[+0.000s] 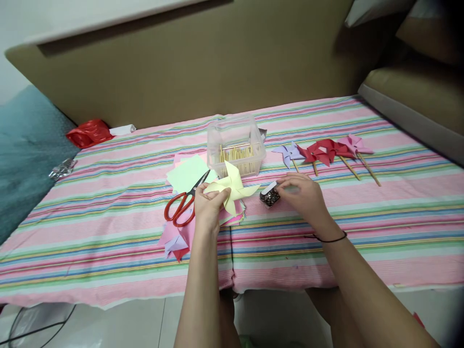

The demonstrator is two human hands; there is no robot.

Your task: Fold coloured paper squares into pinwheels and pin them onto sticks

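My left hand pinches a pale yellow paper pinwheel, its blades folded in towards the middle and no stick on it. Beside a small clear box of dark, shiny little pieces, the fingertips of my right hand are pressed together at the box's right edge. Anything between those fingertips is too small to make out. Red-handled scissors lie just left of my left hand, blades partly apart, over coloured paper sheets. More paper is partly hidden under my left hand and the pinwheel.
Behind the pinwheel stands a clear plastic container of thin wooden sticks. To the right lie several finished pinwheels on sticks, including a purple one and a pink one. A red plastic bag sits far left on the striped cloth.
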